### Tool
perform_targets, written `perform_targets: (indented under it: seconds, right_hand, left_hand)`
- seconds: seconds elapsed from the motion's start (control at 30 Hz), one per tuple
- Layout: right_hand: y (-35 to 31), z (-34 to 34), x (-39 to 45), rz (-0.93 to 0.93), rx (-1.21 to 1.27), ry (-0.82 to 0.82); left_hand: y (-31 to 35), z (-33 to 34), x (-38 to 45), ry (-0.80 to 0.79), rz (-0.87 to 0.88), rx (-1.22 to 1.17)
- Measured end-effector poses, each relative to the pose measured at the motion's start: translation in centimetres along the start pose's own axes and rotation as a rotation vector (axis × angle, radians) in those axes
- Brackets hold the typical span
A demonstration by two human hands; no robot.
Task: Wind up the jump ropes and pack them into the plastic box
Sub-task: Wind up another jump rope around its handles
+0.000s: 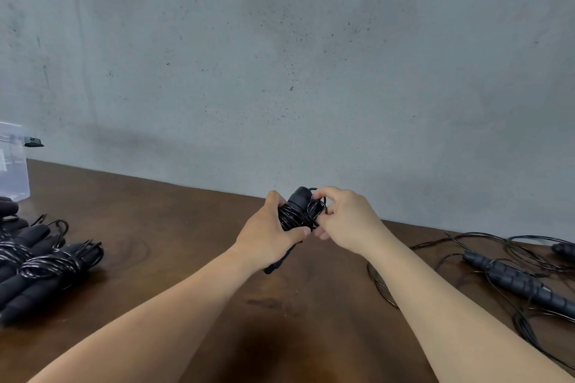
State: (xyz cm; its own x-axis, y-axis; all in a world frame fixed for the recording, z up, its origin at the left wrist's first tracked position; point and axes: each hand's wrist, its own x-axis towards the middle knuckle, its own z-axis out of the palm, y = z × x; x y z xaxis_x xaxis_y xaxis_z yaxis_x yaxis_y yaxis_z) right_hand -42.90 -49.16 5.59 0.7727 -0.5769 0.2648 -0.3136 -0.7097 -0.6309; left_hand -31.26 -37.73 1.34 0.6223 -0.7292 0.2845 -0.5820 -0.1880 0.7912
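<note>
Bare workrm or workshop, raw concrete wall (280, 56), dark wood table (174, 227)

Grey concrete wall (280, 56) fills the upper part of the view, rough, with dark specks, small pits and faint vertical streaks toward its left side. Dark brown wooden table (174, 227) butts straight against the wall's base; the joint slants down to the right. Visible grain and darker stains on the wood. Soft, even light, faint shadow on the wall just above the table.
</note>
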Motion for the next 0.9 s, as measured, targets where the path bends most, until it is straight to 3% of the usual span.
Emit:
perform_targets:
  seconds: [0.13,0.4,0.5,0.9]
  right_hand:
    - [-0.7,-0.5,0.8,0.145,0.197,-0.040]
    - [-1.1,-0.9,2.4,0.276,-0.136,-0.114]
    - [-1.0,-1.2,2.4,0.336,-0.134,-0.122]
    - [-0.3,-1.1,2.4,0.303,-0.329,-0.226]
  left_hand:
    - [0.2,0.3,-0.1,0.025,0.033,0.103]
    - [0.1,1.0,-0.6,0.022,0.118,0.231]
    - [0.1,1.3,-0.6,0.011,0.116,0.236]
    - [-0.3,1.7,-0.8,-0.032,0.062,0.213]
